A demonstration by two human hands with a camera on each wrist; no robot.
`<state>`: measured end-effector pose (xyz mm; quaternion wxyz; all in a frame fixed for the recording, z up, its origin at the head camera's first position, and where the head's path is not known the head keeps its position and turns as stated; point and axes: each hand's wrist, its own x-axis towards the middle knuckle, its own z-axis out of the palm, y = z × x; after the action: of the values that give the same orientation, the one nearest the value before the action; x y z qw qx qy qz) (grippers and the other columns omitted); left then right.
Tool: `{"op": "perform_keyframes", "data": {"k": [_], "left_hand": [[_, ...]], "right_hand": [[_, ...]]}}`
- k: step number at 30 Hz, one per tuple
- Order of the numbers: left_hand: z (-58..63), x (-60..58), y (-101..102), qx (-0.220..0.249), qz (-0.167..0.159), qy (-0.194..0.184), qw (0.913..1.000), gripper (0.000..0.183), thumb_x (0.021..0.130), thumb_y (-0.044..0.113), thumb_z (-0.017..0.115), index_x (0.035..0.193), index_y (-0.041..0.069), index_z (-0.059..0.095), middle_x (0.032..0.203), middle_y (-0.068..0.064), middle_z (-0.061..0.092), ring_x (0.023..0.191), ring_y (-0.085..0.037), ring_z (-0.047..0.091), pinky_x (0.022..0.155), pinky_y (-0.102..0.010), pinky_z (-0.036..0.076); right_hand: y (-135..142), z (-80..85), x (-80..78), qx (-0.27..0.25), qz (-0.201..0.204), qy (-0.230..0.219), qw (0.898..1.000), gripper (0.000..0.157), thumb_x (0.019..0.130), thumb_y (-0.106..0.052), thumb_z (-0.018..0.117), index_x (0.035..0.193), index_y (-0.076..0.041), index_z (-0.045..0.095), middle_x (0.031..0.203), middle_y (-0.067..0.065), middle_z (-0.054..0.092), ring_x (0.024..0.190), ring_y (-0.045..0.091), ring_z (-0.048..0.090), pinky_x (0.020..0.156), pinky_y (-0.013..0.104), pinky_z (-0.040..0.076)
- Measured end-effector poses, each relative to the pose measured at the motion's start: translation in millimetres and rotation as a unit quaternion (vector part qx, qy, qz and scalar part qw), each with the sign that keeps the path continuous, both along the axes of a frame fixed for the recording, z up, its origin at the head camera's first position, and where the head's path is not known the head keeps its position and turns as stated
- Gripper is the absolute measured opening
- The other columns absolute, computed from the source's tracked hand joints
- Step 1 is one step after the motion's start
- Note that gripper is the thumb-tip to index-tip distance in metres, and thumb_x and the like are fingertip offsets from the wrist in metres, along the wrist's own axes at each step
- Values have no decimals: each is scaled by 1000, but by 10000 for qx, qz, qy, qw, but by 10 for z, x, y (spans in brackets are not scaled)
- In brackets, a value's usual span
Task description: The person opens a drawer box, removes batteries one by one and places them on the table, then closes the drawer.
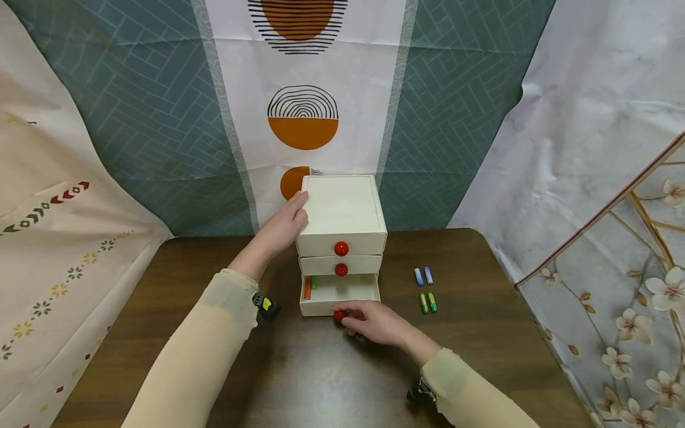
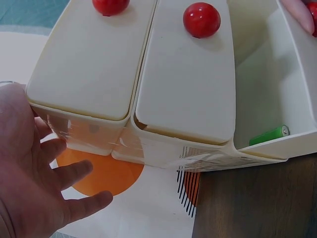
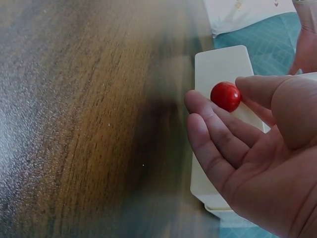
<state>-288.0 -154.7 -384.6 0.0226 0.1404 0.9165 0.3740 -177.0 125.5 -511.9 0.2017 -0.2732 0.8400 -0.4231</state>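
A small cream drawer cabinet stands on the table, its bottom drawer pulled out and its two upper drawers closed. My left hand rests against the cabinet's upper left edge; in the left wrist view its fingers spread along the side wall. With thumb and index finger, my right hand pinches the red knob of the bottom drawer. Inside that drawer, at the left, lie a green battery and an orange stick-shaped item, probably a battery too.
Right of the cabinet, two blue-and-white batteries and two green batteries lie on the brown table. Behind the cabinet hangs a patterned cloth. Other cloths border the table at left and right.
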Motion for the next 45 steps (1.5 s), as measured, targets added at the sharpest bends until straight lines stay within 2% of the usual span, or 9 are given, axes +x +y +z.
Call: {"op": "perform_keyframes", "data": {"k": [8,13,24,29,37,45], "left_hand": [[3,-8,2,-4,-40,48,10000,66,116,33,28,178,12,19,186,-8,9,170,-23,8,137,-47,11],[7,-12,-1,25,-80,49,10000,67,116,33,27,178,11,18,186,-8,9,170,-23,7,137,-46,10],[16,1,-2,21,-97,14,9999,66,116,34,27,178,12,18,186,-6,8,170,-22,6,137,-46,10],[33,16,0,51,-94,-1,9999,66,116,34,27,178,13,18,186,-6,7,170,-21,7,137,-46,10],[27,13,-2,65,-90,-33,9999,66,116,34,27,179,14,17,186,-3,7,170,-21,6,137,-47,10],[26,3,-3,88,-99,-44,9999,66,116,33,27,178,12,18,186,-4,7,170,-22,6,137,-46,10]], "right_hand": [[-6,-19,23,-51,-60,67,9999,36,114,-21,64,149,-19,71,118,3,80,91,19,78,76,30,59],[-1,-38,59,29,-45,17,10000,35,114,-25,65,148,-23,72,109,-1,81,89,18,78,74,30,58],[50,12,203,147,33,-110,9998,35,113,-27,65,148,-23,72,105,-5,82,88,17,78,75,28,58],[74,23,282,236,96,-200,9995,36,113,-28,66,149,-24,72,110,-6,80,89,14,76,79,29,56],[84,44,405,240,318,-110,9991,39,113,-29,67,151,-23,70,119,-6,78,91,6,70,81,26,55],[81,52,484,167,370,-267,9988,38,112,-25,68,150,-23,71,116,-5,79,88,5,68,78,25,55]]}}
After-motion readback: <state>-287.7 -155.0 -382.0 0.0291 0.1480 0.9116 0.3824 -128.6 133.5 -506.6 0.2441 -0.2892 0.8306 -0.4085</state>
